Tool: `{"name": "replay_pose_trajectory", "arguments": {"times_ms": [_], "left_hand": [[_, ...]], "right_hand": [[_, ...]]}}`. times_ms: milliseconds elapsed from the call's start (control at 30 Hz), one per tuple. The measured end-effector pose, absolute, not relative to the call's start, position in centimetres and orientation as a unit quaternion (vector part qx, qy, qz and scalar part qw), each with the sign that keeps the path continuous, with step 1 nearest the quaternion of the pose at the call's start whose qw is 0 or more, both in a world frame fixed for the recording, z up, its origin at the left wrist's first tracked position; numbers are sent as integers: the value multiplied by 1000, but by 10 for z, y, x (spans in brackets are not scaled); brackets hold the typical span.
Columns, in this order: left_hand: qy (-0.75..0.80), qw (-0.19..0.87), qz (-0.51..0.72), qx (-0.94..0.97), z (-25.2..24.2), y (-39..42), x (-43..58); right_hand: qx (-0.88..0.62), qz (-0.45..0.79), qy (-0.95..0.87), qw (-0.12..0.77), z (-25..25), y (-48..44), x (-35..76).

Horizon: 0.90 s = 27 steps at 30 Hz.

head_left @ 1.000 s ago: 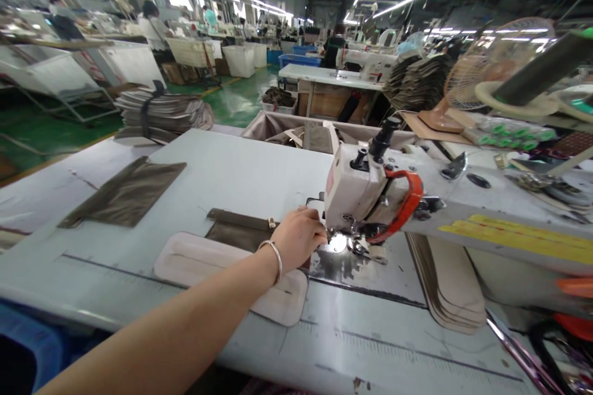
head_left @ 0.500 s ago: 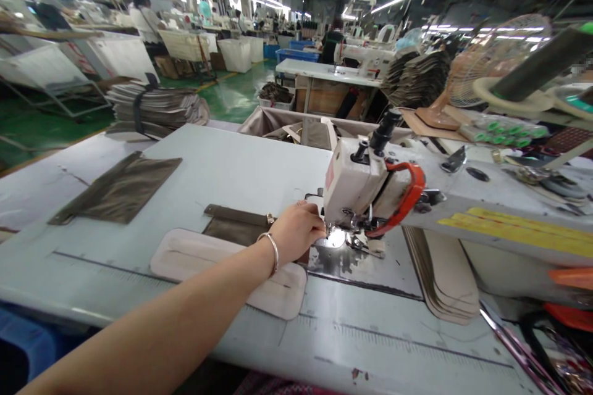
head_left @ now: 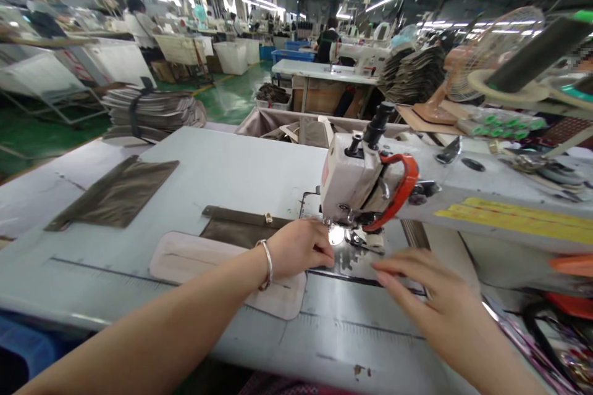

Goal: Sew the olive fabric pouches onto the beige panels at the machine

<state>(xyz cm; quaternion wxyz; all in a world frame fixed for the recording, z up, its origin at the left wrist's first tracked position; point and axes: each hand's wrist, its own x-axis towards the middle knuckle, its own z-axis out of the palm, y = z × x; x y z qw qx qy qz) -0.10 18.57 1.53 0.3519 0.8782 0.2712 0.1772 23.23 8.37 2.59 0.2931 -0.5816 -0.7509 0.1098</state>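
Observation:
My left hand (head_left: pixel 303 248), with a bangle at the wrist, is closed in a pinch in front of the sewing machine head (head_left: pixel 347 179). Whatever its fingertips grip is hidden or too small to make out. Under and beside it lie a dark brown fabric piece (head_left: pixel 241 229) with a small metal fitting and a pale rounded panel (head_left: pixel 199 256) with a lengthwise line. My right hand (head_left: pixel 435 290), slightly blurred, hovers right of the needle plate (head_left: pixel 354 262). Its fingers are stretched forward, thumb and forefinger tips close together, with no object visible in them.
Another brown fabric piece (head_left: pixel 118 191) lies at the left of the table. A strapped stack of pieces (head_left: pixel 152 112) sits behind it. Pale panels (head_left: pixel 447 250) stand under the machine arm. Scissors (head_left: pixel 514 345) rest at right. A fabric-lined bin (head_left: pixel 250 123) stands behind the table.
My left hand has drawn back toward me from the needle area. My right hand has come into view from the lower right.

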Motion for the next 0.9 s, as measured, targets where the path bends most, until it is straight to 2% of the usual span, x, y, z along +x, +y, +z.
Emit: {"name": "replay_pose_trajectory", "arguments": {"times_ms": [100,267,433,667,767,900], "left_hand": [[259,335,173,889,11,187,-1],[248,318,175,898,11,186,-3],[355,231,224,878,11,185,-5],[288,194,161,924,5,194,0],[269,221,155,925,7,194,-1],[263,248,155,919,10,193,-3]], "right_hand": [[-619,139,-724,272,3,122,199],[-649,136,-690,290,-24,153,174],[-611,180,-703,316,-16,134,179],[-575,240,-717,313,-9,122,181],[-565,186,-749,292,-14,125,184],[-543,102,-806,214,-19,127,188]]}}
